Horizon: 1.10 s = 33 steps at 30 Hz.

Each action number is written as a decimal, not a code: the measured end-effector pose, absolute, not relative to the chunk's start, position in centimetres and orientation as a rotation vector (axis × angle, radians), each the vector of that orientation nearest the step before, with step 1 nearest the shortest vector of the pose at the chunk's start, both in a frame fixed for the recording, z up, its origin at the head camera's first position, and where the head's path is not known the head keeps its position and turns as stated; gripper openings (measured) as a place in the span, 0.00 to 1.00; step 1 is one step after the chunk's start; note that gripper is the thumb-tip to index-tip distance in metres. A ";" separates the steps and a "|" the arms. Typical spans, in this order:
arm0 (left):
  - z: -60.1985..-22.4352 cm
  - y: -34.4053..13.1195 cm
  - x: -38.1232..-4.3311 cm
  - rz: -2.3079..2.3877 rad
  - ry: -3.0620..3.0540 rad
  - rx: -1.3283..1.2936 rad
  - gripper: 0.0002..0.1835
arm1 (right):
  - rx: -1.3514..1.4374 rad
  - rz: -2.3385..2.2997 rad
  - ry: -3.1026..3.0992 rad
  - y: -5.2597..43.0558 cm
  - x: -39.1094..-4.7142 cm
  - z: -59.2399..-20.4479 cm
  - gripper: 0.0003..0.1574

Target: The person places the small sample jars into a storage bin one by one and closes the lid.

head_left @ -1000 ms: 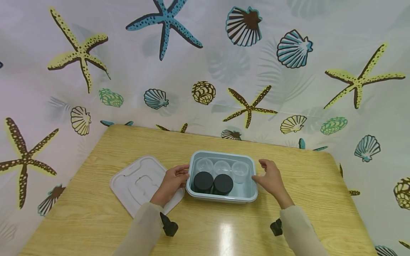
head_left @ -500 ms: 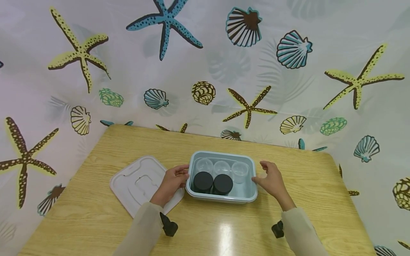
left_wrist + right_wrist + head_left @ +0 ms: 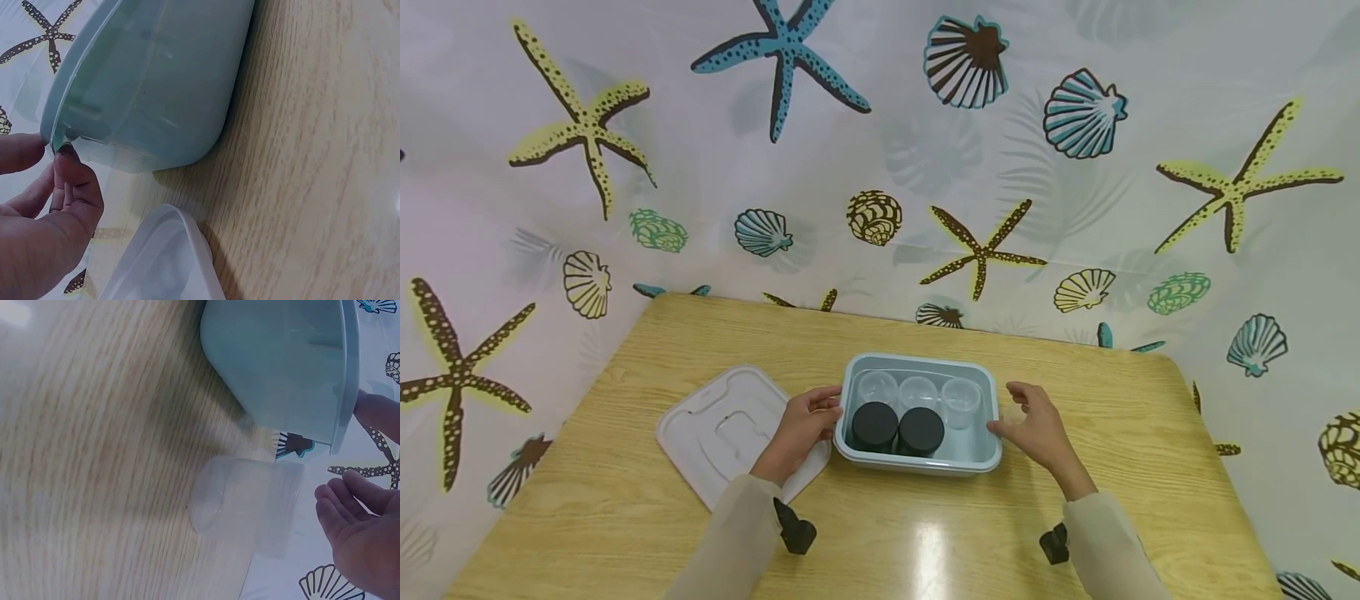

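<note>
A light blue plastic bin point(image 3: 972, 450) stands on the table in the head view. Inside are three clear plastic cups point(image 3: 961, 396) along the back and two jars with black lids point(image 3: 875, 426) at the front left. My left hand point(image 3: 801, 429) pinches the bin's left rim between thumb and fingers. At the right end, my right hand point(image 3: 1039, 429) touches the rim with its thumb, while its other fingers extend away from the bin. Below those fingers, a clear plastic cup point(image 3: 240, 500) stands on the table in the right wrist view; in the head view the hand mostly hides it.
A white lid point(image 3: 730, 433) lies flat on the wooden table point(image 3: 880, 533), left of the bin and partly under my left forearm. Behind the table hangs a curtain point(image 3: 820, 275) printed with starfish and shells. Each wrist carries a small black mount point(image 3: 796, 533).
My right wrist has shifted slightly right and toward me, its thumb staying at the rim. The left hand, bin and lid keep their places.
</note>
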<state>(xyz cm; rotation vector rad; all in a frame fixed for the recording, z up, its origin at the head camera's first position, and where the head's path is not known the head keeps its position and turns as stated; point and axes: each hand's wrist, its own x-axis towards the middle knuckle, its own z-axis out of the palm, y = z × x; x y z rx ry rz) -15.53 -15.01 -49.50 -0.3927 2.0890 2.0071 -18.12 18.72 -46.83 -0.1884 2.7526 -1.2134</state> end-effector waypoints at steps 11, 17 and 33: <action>-49.4 -14.9 -15.5 2.008 2.094 -0.388 0.22 | -0.210 -1.246 2.733 18.8 -17.5 -46.7 0.43; -49.3 -14.9 -15.4 2.009 2.088 -0.384 0.22 | -0.234 -1.256 2.731 18.8 -17.3 -46.7 0.42; -49.6 -14.9 -15.5 2.009 2.093 -0.383 0.22 | -0.265 -1.268 2.742 18.9 -17.0 -47.1 0.42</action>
